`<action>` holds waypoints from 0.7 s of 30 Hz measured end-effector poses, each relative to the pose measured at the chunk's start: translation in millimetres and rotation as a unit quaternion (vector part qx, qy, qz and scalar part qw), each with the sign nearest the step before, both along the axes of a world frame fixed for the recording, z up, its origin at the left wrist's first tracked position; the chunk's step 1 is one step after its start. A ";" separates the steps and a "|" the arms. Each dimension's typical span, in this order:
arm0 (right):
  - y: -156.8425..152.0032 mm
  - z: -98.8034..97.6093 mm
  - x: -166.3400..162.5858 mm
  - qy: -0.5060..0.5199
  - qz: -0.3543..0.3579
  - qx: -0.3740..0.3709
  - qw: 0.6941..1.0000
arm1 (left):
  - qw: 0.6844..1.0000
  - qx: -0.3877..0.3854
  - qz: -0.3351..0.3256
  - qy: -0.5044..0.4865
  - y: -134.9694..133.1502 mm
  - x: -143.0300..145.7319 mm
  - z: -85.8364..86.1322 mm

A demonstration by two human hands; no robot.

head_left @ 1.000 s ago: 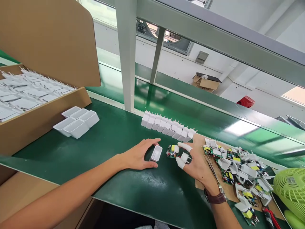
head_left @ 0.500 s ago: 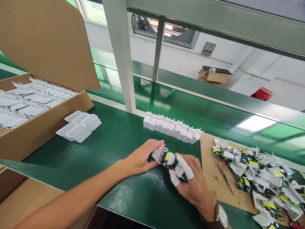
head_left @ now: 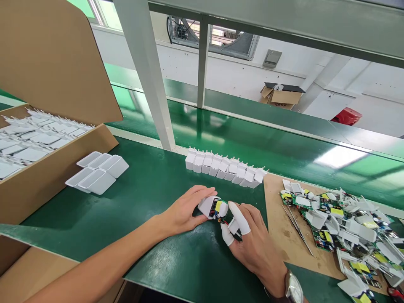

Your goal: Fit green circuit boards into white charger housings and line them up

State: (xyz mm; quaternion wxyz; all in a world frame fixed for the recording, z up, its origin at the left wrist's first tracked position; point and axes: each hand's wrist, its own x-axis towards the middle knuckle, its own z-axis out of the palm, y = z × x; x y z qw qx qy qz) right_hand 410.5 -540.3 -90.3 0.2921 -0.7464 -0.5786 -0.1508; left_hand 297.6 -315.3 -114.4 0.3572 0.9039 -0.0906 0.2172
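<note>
My left hand grips a white plastic charger housing between thumb and fingers, its open end facing right. A green circuit board with a yellow-taped part sits partly inside that opening. My right hand, with white finger cots on thumb and index finger, pinches the white plug cover wired to the board. Just beyond my hands stands a row of several white chargers with pins pointing up. Several open white housings lie grouped on the green bench to the left.
A cardboard box of white plug parts stands at the left, its flap raised. On the right, a brown board carries tweezers and a pile of circuit boards with white covers. A metal post rises behind the bench.
The circuit board sits deeper in the housing, with my right hand shifted slightly left towards my left hand. The whole view has turned a little.
</note>
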 end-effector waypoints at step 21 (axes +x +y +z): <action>-1.1 -4.2 1.3 0.002 -0.006 0.001 1.000 | 1.000 0.010 0.016 0.019 -2.4 1.8 4.4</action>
